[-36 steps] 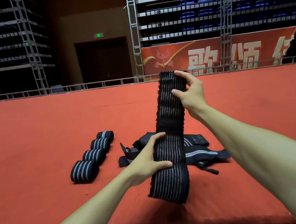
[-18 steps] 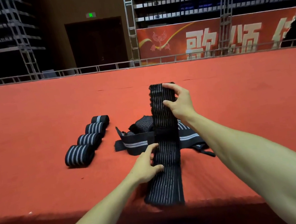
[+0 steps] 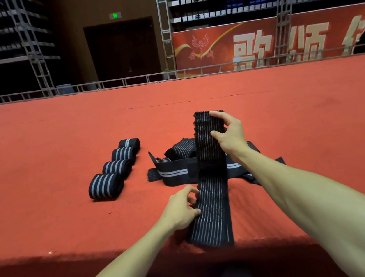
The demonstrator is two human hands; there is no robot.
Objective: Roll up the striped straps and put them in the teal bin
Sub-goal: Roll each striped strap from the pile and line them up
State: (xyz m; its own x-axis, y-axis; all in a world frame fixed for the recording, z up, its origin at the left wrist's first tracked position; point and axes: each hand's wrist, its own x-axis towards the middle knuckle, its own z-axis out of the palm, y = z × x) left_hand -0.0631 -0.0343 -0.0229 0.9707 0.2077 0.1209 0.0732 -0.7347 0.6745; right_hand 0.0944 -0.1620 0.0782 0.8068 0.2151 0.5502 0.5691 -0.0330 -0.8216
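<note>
Stripes of thin grey run the length of the long black elastic strap [image 3: 215, 204] stretched between your hands over the red carpeted platform [image 3: 38, 160], with its near end at the platform's front edge. Your right hand [image 3: 230, 137] grips the raised far end, fingers curled over the top and thumb pressed on the face. Your left hand [image 3: 182, 209] pinches the strap's left edge lower down with thumb and curled fingers. Beneath the strap lies a loose heap of black straps with pale grey bands [image 3: 176, 170]. To its left, four rolled black-and-grey striped straps [image 3: 119, 166] sit in a slanted row, each touching the next. Behind the metal rail [image 3: 121, 82], a red banner [image 3: 210, 46] carries large pale characters reading 歌颂, with a third only partly visible. The writing under its emblem [image 3: 200, 43] is too small to read. A green sign [image 3: 115, 15] glows above the dark doorway [image 3: 122, 50], its mark unreadable.
</note>
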